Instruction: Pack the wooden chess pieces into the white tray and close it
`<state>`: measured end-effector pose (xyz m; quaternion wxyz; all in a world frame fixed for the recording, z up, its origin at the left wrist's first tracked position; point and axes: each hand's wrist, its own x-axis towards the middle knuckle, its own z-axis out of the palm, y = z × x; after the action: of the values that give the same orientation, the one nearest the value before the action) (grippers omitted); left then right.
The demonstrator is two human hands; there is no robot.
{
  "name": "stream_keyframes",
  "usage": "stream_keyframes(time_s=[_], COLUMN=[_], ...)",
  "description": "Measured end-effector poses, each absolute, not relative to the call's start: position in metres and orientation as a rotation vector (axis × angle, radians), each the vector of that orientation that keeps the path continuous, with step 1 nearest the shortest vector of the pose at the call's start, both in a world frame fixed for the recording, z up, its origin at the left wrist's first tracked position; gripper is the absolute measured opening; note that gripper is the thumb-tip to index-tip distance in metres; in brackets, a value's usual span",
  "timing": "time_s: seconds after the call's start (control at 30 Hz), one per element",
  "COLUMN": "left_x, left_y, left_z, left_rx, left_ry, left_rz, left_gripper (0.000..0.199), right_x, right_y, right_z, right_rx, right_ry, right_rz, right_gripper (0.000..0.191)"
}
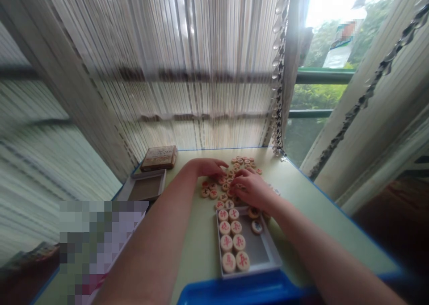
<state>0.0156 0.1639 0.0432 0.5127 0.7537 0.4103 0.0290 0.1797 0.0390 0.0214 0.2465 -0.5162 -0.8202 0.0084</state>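
Round wooden xiangqi pieces (213, 193) with red or dark characters lie scattered over the table. My left hand (210, 167) reaches into this spread from the left, its fingers apart and the lower ones touching the pieces. From the right, my right hand (250, 186) rests over more of them, fingers spread and bent downward; what lies beneath its palm is hidden. Nearer to me is a shallow white tray (276, 261). Two columns of red-character pieces (239, 242) fill its left side, and a dark-character piece (257, 226) sits near its right wall.
A second shallow tray (164, 182) lies at the left, beside a brown patterned box (159, 157). The pale table (197, 251) has a blue edge. A blue object (234, 291) is at the near side. String curtains (201, 95) hang behind, with a window at right.
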Motion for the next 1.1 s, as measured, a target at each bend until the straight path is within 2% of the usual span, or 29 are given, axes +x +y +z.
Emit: stream_keyframes(time_s=[0.13, 0.33, 0.5, 0.63, 0.7, 0.9, 1.1], left_x=[0.022, 0.026, 0.013, 0.006, 0.008, 0.015, 0.015], left_y=[0.164, 0.151, 0.127, 0.101, 0.088, 0.068, 0.071], left_z=[0.042, 0.036, 0.031, 0.037, 0.039, 0.036, 0.034], left_rx=[1.866, 1.923, 1.879, 2.066, 2.206, 2.526, 2.499], left_ry=[1.087, 1.371, 1.527, 1.567, 1.501, 1.418, 1.321], left_rz=[0.088, 0.269, 0.68, 0.89, 0.833, 0.335, 0.305], left_gripper=[0.048, 0.07, 0.057, 0.042, 0.038, 0.027, 0.03], right_x=[0.177, 0.181, 0.18, 0.18, 0.18, 0.182, 0.185], right_y=[0.042, 0.047, 0.047, 0.046, 0.046, 0.049, 0.052], right_z=[0.022, 0.016, 0.013, 0.015, 0.014, 0.009, 0.008], right_rx=[-1.476, -1.489, -1.365, -1.413, -1.438, -1.457, -1.495], right_ry=[-2.216, -2.185, -2.25, -2.237, -2.213, -2.177, -2.155], right_rz=[0.029, 0.113, 0.136, 0.087, 0.071, 0.069, 0.083], right_gripper=[0.023, 0.022, 0.026, 0.023, 0.024, 0.02, 0.03])
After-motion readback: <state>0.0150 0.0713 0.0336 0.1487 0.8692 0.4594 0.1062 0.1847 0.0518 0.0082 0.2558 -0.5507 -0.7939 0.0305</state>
